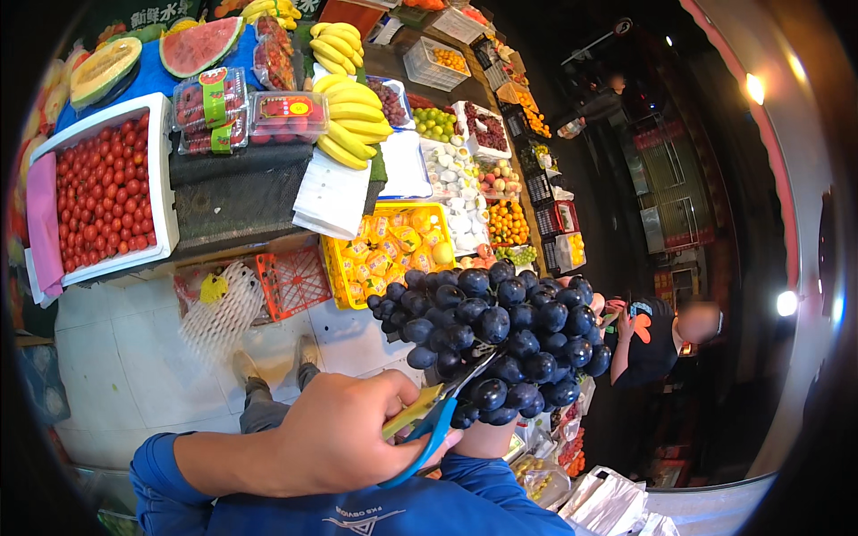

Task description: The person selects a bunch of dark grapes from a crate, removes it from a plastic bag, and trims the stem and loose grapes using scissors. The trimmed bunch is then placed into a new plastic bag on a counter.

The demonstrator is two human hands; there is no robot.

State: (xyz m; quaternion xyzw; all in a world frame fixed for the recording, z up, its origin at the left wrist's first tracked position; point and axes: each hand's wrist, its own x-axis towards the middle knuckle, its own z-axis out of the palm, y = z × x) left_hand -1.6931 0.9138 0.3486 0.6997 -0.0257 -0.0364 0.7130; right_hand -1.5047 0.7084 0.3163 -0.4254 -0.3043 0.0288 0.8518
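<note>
Black grapes (527, 326), left hand (344, 424) clamped on scissors (433, 438), blades (474, 372) among near berries (490, 393), right forearm (487, 439) (hand's grip hidden, cannot tell)

open room for the left hand (349, 429) lies to its left, above the floor tiles (134, 353), where it could swing out or draw back with the scissors (436, 436) beneath the level of the tomato box (168, 192) and wide of the red crate (295, 281) and white foam netting (223, 313). straight ahead the dark grapes (518, 341) block the way, their berries crowding both sides of the blades, and the right forearm (490, 438) shuts off the space just below them. past the bunch's upper left, the yellow crate (332, 272) narrows the gap.
</note>
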